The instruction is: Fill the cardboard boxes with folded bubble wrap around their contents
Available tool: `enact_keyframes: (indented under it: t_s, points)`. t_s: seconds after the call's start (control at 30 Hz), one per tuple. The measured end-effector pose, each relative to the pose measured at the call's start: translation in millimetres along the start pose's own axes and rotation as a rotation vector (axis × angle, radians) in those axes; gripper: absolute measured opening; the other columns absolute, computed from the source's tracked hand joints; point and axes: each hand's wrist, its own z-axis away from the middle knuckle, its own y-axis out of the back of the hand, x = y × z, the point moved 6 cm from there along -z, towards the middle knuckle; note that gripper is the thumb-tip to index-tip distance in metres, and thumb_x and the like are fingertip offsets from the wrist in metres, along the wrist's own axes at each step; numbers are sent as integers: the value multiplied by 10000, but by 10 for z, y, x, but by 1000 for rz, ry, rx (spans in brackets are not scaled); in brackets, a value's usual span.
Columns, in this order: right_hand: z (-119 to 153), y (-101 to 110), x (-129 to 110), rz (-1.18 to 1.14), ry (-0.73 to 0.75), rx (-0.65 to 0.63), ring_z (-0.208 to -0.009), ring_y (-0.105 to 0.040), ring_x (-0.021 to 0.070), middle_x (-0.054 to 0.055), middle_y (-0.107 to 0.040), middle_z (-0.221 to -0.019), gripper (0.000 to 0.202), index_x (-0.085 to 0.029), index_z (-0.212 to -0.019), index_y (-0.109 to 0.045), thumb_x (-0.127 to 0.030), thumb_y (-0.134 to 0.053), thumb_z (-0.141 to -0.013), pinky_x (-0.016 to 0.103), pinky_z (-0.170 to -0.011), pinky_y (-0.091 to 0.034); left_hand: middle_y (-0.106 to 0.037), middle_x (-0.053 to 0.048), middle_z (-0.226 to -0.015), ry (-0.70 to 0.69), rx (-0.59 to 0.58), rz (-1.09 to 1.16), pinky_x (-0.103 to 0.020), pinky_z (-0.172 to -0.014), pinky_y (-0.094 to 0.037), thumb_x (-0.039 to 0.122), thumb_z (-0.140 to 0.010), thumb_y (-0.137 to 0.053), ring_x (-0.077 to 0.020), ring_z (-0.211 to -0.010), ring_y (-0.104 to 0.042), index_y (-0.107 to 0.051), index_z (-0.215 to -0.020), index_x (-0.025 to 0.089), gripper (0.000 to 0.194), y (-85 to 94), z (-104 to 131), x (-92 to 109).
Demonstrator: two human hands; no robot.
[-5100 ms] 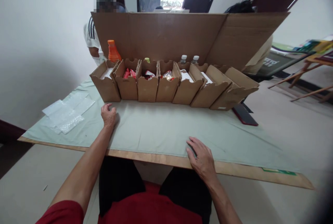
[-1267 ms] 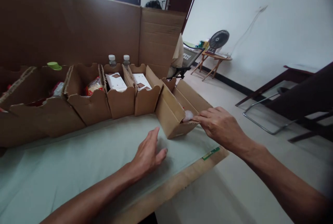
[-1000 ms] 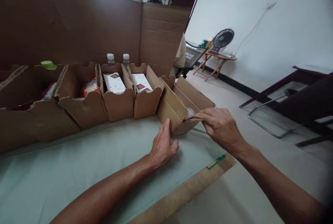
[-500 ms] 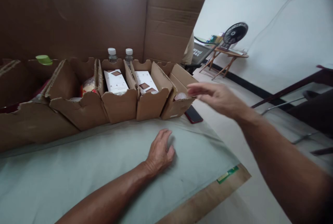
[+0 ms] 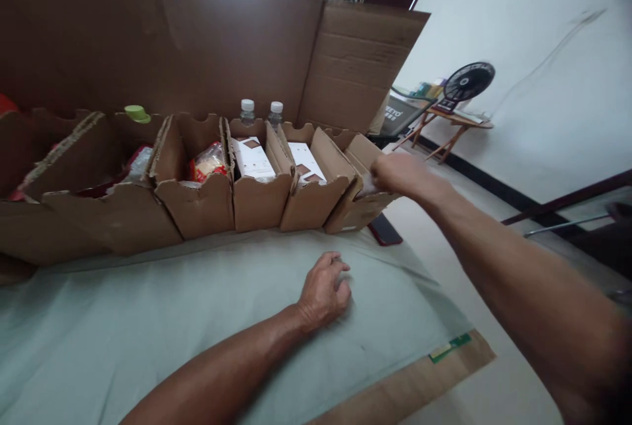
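Observation:
My right hand (image 5: 399, 174) reaches down into the rightmost cardboard bin (image 5: 358, 211), its fingers bent and mostly hidden. They are at a whitish, see-through item (image 5: 368, 185) inside, whose kind I cannot make out. Whether they grip it does not show. My left hand (image 5: 324, 290) lies on the pale green cloth (image 5: 197, 320) with thumb and fingers loosely apart, holding nothing. In the two bins to the left of the right hand stand white boxes with brown diamond marks, one white box (image 5: 306, 163) nearer and another white box (image 5: 253, 158) farther left.
A red-and-clear food packet (image 5: 210, 162) sits in a bin farther left. Two white-capped bottles (image 5: 247, 112) and a light green cap (image 5: 137, 114) show behind the bins. A phone (image 5: 386, 230) lies beside the rightmost bin. Tall cardboard (image 5: 237, 43) stands behind; a fan (image 5: 469, 81) is beyond.
My right hand has gone from above the rightmost bin's edge down into it, its fingers bending. My left hand stays on the cloth. The view has shifted, moving the bins rightward in the picture.

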Motion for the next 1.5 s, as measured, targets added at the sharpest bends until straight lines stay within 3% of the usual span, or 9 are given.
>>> enact_keyframes:
  t_s: [0.13, 0.23, 0.43, 0.67, 0.8, 0.93, 1.13, 1.27, 1.5]
  points:
    - [448, 767, -148, 74, -41, 25, -782, -681, 229, 56, -720, -773, 64, -185, -802, -750, -196, -744, -864, 371, -749, -509, -622, -142, -1351, 124, 11, 163, -443, -1019, -528, 136, -727, -658, -266, -1105, -658, -695, -1097, 175, 374, 154, -93, 77]
    - [1003, 949, -477, -70, 22, 99, -727, -689, 202, 29, -768, -818, 89, -225, -894, -773, -244, -686, -897, 318, -684, -483, -662, -172, -1285, 178, -48, 319, -442, -979, -543, 259, -780, -665, -282, -1126, -672, -607, -1289, 150, 524, 435, 49, 275]
    - [2028, 223, -1433, -356, 351, 318, -694, -681, 185, 38, -776, -817, 116, -203, -921, -716, -213, -608, -963, 321, -681, -433, -646, -154, -1341, 236, -24, 875, -463, -941, -575, 515, -748, -819, -303, -1198, -656, -471, -1425, 253, 805, 1195, 1051, 602]
    - [2550, -475, -2332, -721, 358, -83, -776, -704, 195, 17, -776, -835, 163, -246, -877, -705, -189, -575, -955, 360, -768, -459, -702, -49, -930, 377, 523, 753, -287, -681, -537, 370, -575, -867, -164, -766, -642, -641, -949, 173, 479, 1717, 1759, 153]
    - [2620, -403, -2346, -824, 182, -45, -770, -690, 190, 27, -747, -895, 95, -259, -976, -677, -262, -582, -976, 352, -753, -527, -683, -30, -787, 375, 584, 635, -256, -631, -460, 320, -596, -801, -148, -696, -595, -698, -818, 135, 307, 1908, 1923, 131]
    - [2749, -303, -2342, -923, 75, 48, -1102, -698, 254, 90, -665, -1336, 373, -322, -1354, -577, -356, -623, -985, 432, -921, -560, -683, -8, -754, 341, 593, 501, -238, -668, -433, 259, -619, -803, -134, -701, -566, -747, -794, 129, 225, 2079, 2089, 274]
    - [2839, -538, -2696, -951, 164, -263, -1528, -374, 386, 137, -389, -1660, 680, -300, -1538, -476, -590, -630, -942, 636, -1223, -313, -675, 7, -706, 349, 449, 626, -242, -617, -448, 310, -604, -798, -130, -626, -572, -741, -810, 153, 266, 2053, 2214, 366]
    - [2782, -735, -2663, -1286, -70, -455, -1366, -568, 349, 146, -578, -1505, 806, -237, -1496, -501, -642, -733, -839, 510, -1134, -468, -736, -61, -782, 414, 311, 869, -316, -651, -536, 352, -519, -767, -241, -744, -694, -754, -870, 162, 399, 1956, 2292, 424]
    - [2853, -933, -2455, -1636, -460, -450, -870, -709, 213, 59, -769, -986, 442, -223, -1140, -682, -485, -781, -799, 319, -793, -561, -785, -106, -912, 428, 289, 893, -457, -751, -625, 368, -475, -706, -378, -984, -741, -756, -1067, 201, 617, 2011, 2454, 514]
